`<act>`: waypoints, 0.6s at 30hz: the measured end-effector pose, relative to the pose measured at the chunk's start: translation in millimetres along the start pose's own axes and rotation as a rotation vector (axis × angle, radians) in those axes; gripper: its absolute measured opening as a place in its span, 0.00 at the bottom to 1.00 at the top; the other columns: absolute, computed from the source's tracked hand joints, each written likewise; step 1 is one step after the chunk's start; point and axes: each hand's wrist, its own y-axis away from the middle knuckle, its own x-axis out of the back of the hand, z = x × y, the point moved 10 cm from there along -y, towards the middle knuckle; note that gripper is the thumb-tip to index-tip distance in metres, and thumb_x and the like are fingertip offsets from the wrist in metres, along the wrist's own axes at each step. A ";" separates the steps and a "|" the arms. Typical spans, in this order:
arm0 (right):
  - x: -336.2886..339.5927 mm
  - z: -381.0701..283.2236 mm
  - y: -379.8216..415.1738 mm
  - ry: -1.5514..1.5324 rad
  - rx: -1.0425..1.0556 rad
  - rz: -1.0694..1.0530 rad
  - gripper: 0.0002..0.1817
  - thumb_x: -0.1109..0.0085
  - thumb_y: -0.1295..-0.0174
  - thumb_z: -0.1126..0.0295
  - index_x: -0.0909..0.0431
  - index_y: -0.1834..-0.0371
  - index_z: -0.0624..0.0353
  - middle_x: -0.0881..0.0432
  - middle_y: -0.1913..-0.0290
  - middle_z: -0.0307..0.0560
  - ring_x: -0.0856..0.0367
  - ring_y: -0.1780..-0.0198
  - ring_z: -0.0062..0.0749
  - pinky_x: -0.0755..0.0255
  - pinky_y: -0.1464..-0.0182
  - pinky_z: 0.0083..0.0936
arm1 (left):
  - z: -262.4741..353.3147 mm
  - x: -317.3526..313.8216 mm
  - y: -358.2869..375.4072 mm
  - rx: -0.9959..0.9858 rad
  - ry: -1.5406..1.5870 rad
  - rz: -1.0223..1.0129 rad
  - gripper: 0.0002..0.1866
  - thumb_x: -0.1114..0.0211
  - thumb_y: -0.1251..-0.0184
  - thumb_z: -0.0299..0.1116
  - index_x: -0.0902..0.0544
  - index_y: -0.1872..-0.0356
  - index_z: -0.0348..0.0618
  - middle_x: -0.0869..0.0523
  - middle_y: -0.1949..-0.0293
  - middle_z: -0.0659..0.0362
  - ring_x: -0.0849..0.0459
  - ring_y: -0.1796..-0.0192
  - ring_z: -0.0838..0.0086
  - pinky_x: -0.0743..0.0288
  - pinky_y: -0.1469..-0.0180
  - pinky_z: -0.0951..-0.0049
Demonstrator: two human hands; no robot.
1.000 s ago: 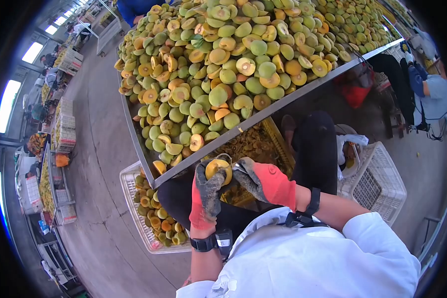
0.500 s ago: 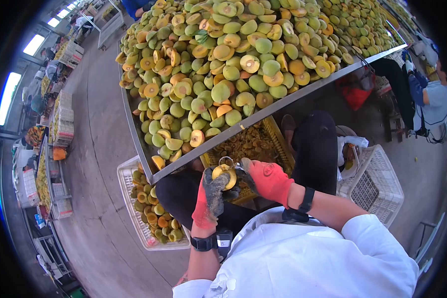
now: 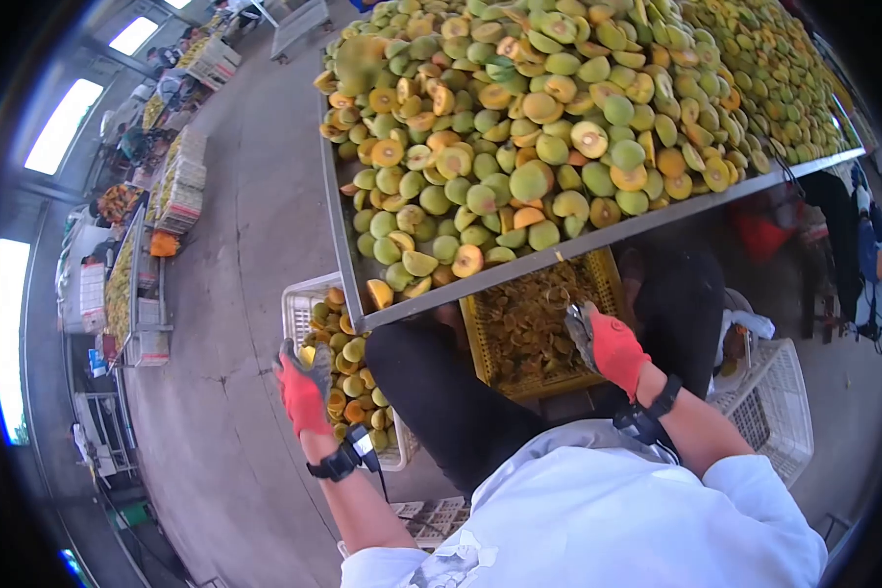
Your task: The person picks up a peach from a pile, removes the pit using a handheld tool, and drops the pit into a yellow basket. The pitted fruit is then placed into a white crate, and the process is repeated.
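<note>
My left hand [image 3: 304,387], in a red glove with grey, dirty fingers, is over the left side of a white crate [image 3: 290,312] of cut fruit. Its fingers are closed around a yellow-fleshed fruit half [image 3: 307,356]. My right hand [image 3: 608,348], gloved likewise, grips a pitting tool with a thin metal ring [image 3: 557,295] at its end. That ring is above a yellow crate [image 3: 475,343] holding brownish scraps. In front, green and yellow halved fruits [image 3: 529,181] are heaped on a metal-edged table [image 3: 480,283].
My knees are under the table edge, either side of the yellow crate. A white basket [image 3: 774,402] and a red bag [image 3: 759,230] are at right. Other people work on the far left beside stacked crates [image 3: 178,186]. Another person is at the right edge.
My left hand has moved from beside the tool out left to the white crate, carrying the fruit half. My right hand still grips the tool, apart from the left. The view has shifted.
</note>
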 end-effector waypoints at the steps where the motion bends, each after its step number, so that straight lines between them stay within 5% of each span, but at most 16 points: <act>1: 4.3 11.9 -8.0 -0.145 -0.063 -0.100 0.17 0.55 0.28 0.53 0.21 0.57 0.53 0.19 0.64 0.34 0.22 0.64 0.21 0.29 0.60 0.17 | 18.1 6.2 -9.9 -0.084 -0.540 0.128 0.24 0.38 0.35 0.35 0.29 0.39 0.41 0.23 0.42 0.51 0.24 0.41 0.61 0.29 0.40 0.67; 2: 5.6 17.2 -12.5 -0.141 -0.057 -0.112 0.17 0.55 0.28 0.53 0.21 0.57 0.53 0.19 0.64 0.34 0.22 0.64 0.21 0.29 0.60 0.17 | 38.2 3.9 -18.6 -0.161 -1.079 0.256 0.25 0.39 0.35 0.34 0.30 0.38 0.41 0.25 0.38 0.51 0.27 0.37 0.58 0.33 0.35 0.63; 4: 5.9 15.0 -16.7 -0.002 0.024 -0.153 0.18 0.54 0.29 0.53 0.21 0.55 0.54 0.18 0.63 0.34 0.21 0.62 0.21 0.28 0.60 0.17 | 58.0 -51.0 -30.0 -0.514 -0.990 0.074 0.25 0.41 0.37 0.31 0.29 0.36 0.46 0.30 0.33 0.50 0.33 0.31 0.55 0.42 0.29 0.58; 7: -9.3 5.2 5.7 -0.085 0.037 -0.061 0.18 0.53 0.29 0.53 0.21 0.55 0.55 0.18 0.61 0.36 0.21 0.61 0.22 0.26 0.57 0.17 | 24.3 -111.1 -74.8 -0.538 -1.100 -0.106 0.26 0.42 0.40 0.29 0.28 0.38 0.52 0.29 0.34 0.51 0.32 0.32 0.57 0.40 0.30 0.61; 9: -7.5 3.8 11.2 -0.115 0.024 0.014 0.17 0.51 0.29 0.54 0.21 0.55 0.56 0.18 0.61 0.38 0.20 0.60 0.24 0.25 0.58 0.17 | 3.5 -166.7 -75.4 -0.675 -1.458 -0.489 0.26 0.42 0.43 0.27 0.26 0.40 0.54 0.25 0.38 0.51 0.28 0.35 0.59 0.35 0.34 0.62; 12: 4.3 -5.1 12.1 -0.022 0.058 -0.042 0.15 0.50 0.29 0.58 0.22 0.57 0.58 0.18 0.62 0.39 0.18 0.58 0.25 0.22 0.57 0.16 | -0.6 -169.1 -84.9 -0.497 -1.430 -0.586 0.23 0.42 0.43 0.27 0.24 0.43 0.53 0.22 0.44 0.53 0.25 0.40 0.60 0.32 0.39 0.62; 18: 16.5 0.7 19.2 -0.193 0.076 0.047 0.15 0.50 0.30 0.56 0.23 0.57 0.55 0.18 0.60 0.39 0.19 0.59 0.25 0.23 0.62 0.18 | 11.3 -154.4 -82.6 -0.585 -1.388 -0.485 0.19 0.39 0.43 0.29 0.24 0.48 0.52 0.21 0.49 0.52 0.21 0.47 0.53 0.26 0.45 0.60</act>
